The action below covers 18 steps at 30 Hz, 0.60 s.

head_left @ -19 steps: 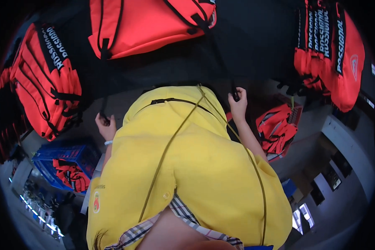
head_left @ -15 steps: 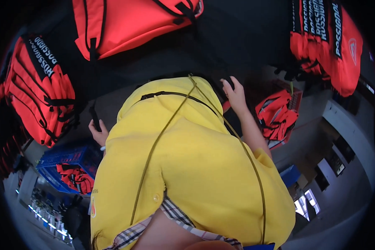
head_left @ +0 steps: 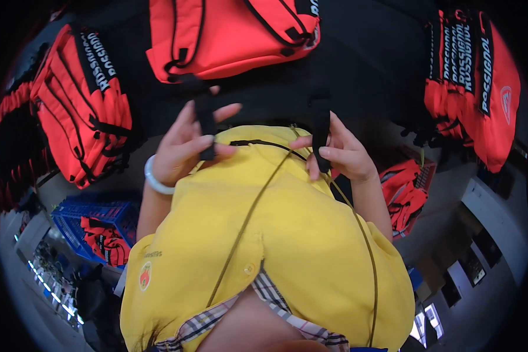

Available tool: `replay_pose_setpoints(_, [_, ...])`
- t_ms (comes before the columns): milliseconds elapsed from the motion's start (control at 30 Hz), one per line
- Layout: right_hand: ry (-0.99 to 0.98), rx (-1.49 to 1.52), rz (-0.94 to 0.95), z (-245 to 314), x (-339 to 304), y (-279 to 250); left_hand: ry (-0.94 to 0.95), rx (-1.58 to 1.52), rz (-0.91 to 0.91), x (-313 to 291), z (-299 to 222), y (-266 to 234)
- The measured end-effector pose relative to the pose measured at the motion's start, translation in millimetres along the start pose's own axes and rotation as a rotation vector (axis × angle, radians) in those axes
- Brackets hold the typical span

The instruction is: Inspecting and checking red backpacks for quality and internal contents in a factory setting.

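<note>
A red backpack with black-edged shoulder straps lies in front of me on the dark table. My left hand pinches a black webbing strap between thumb and fingers, some fingers spread. The strap's upper part is blurred and runs up toward the backpack's lower left corner. In my right hand, thumb and fingers grip another piece of black strap, held upright above the table's near edge. Its upper end fades into the dark tabletop, so I cannot tell whether it joins the backpack.
Stacked red backpacks stand at the left, and another stack at the right. Below left is a blue crate with red pieces; below right, a red crate holds more red bags.
Both hands have come up and inward over the table edge; the left rose from beside my waist with its black strap. A strap now shows in the right hand. The view has shifted slightly.
</note>
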State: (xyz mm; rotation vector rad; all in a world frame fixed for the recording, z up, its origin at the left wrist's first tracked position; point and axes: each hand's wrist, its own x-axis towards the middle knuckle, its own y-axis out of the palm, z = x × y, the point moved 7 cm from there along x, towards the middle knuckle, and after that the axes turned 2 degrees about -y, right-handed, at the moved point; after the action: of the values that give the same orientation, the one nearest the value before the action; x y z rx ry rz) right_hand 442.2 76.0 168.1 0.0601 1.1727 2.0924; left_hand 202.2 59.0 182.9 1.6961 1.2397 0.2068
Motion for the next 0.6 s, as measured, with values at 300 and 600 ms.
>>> replay_pose_setpoints(300, [-0.164,-0.183,-0.044,12,55,25,0.025,0.116,0.041,26,11,20])
replay_pose_setpoints(600, [-0.010,-0.053,-0.016,0,72,43,0.109,-0.011,-0.004,21,0,11])
